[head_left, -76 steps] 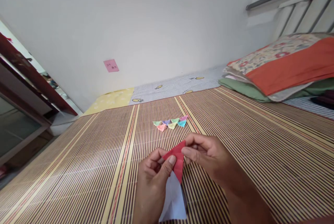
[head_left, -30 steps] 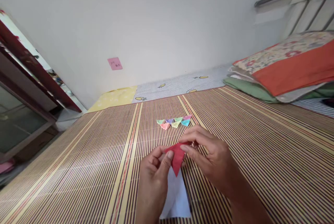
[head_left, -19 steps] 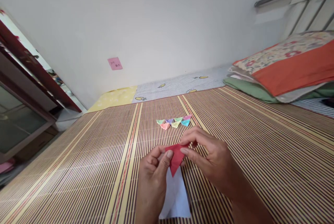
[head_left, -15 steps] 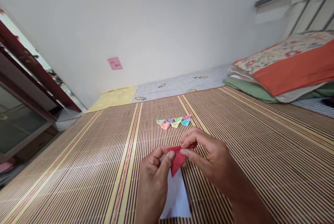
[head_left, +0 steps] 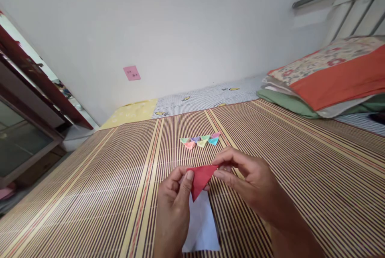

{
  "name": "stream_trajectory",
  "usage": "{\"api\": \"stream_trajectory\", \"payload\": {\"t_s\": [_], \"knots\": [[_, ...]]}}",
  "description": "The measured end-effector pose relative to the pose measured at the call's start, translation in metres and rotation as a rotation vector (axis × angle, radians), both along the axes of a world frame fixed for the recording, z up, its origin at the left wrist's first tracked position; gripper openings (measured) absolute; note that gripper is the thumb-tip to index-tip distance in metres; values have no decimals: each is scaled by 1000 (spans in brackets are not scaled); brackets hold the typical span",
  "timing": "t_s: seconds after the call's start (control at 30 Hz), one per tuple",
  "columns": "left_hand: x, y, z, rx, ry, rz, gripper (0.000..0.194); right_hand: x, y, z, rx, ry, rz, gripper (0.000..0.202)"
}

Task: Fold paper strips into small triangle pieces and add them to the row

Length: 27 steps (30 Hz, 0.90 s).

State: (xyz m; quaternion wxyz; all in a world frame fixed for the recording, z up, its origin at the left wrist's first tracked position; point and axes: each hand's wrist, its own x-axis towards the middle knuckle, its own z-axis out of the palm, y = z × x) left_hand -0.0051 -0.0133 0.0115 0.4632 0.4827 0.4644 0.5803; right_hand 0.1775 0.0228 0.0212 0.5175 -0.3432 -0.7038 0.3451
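A folded red paper triangle (head_left: 202,178) is held up between my hands, its point facing down. My left hand (head_left: 176,198) pinches its left side, thumb in front and fingers behind. At the right corner, my right hand (head_left: 245,178) grips it between thumb and forefinger. Below the red paper a white sheet of paper (head_left: 203,224) lies on the striped mat, partly covered by my left hand. Beyond my hands sit several small folded paper triangles (head_left: 202,142) in green, purple, pink, yellow and blue, set in two rows.
The striped bamboo mat (head_left: 120,178) spreads over the bed. At the right is a stack of folded bedding (head_left: 337,77) with an orange and floral cover. A pink note (head_left: 131,73) is stuck on the white wall (head_left: 192,25). A dark red door frame (head_left: 45,77) stands at left.
The red paper's upper flap, bent under my right fingers before, now lies flat as a wider triangle. My right hand has shifted slightly right to its corner; my left hand moved a little left.
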Motion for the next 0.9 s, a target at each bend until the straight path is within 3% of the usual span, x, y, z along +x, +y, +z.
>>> {"api": "stream_trajectory", "payload": {"t_s": [0.13, 0.3, 0.6, 0.8, 0.9], "knots": [[0, -1, 2, 48, 50, 6, 26, -1, 0, 1, 21, 18, 27, 6], [5, -2, 3, 56, 62, -8, 20, -3, -2, 4, 121, -27, -47, 11], [2, 1, -4, 90, 116, -20, 14, -6, -2, 4, 270, -81, -74, 13], [5, 0, 0, 26, 58, 16, 41, -12, -4, 6, 306, -87, -19, 16], [7, -1, 1, 18, 38, 32, 42, -13, -5, 5, 306, -81, -1, 19]]}}
